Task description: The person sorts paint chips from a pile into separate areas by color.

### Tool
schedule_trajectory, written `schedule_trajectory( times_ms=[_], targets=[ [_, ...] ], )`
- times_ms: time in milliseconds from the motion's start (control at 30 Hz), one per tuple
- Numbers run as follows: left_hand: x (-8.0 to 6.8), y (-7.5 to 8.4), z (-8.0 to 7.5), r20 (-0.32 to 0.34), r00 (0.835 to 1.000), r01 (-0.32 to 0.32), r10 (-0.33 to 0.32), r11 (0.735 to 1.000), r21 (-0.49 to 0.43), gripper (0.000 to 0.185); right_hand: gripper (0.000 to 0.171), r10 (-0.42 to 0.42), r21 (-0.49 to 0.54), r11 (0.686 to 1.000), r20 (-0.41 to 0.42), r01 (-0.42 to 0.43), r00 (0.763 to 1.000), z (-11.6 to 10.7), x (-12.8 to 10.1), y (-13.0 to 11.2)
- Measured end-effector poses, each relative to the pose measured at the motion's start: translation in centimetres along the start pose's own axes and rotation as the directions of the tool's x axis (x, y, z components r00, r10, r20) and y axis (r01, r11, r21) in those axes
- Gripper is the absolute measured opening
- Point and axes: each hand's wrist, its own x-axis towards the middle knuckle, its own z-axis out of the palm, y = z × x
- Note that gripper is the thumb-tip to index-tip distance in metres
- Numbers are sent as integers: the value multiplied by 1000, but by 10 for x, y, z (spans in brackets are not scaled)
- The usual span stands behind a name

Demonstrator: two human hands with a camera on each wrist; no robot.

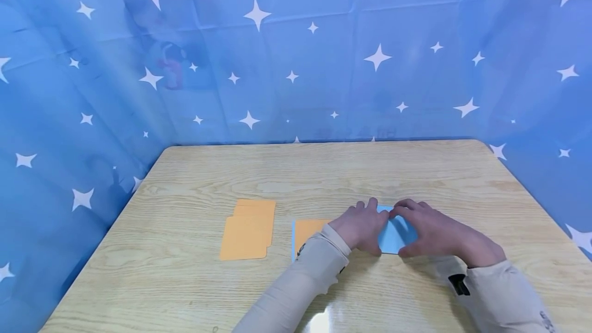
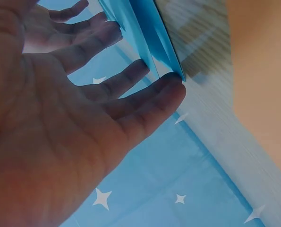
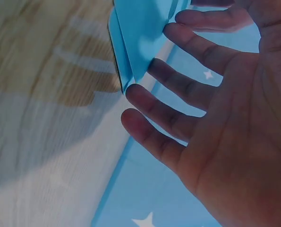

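A small stack of light blue cards lies between both hands, right of the table's middle. My left hand holds its left side, the fingertips at the far edge and the thumb toward the near edge. Opposite it, my right hand arches over the right side, thumb low and index finger bent in close to the left one. In the left wrist view, fingertips meet the edge of the blue layers, which stand slightly apart. Fingertips touch the layered blue cards in the right wrist view too; both thumbs are out of sight there.
Overlapping orange cards lie on the wooden table left of the hands. Another orange card, with a blue strip along its left edge, is partly hidden by the left forearm. A blue curtain with white stars hangs behind the table.
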Motion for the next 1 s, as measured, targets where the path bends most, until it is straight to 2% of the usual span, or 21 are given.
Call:
schedule_trajectory(
  times_ms=[233,500,767,1000],
  targets=[
    [-5,-4,-2,-4,1000,3,-3,1000,-10,68,69,10,-9,1000,2,-10,1000,1,3,-3],
    [-17,-17,-7,-7,1000,15,-15,1000,-13,72,68,-24,-33,999,-81,21,996,3,6,-12],
    [-44,-50,-16,-36,998,50,-55,993,-109,78,74,-61,-53,997,-120,55,991,-10,8,-28],
    [-75,-79,-25,-61,992,100,-109,986,-137,81,79,-87,-33,996,-149,83,985,-28,8,-50]
  ],
)
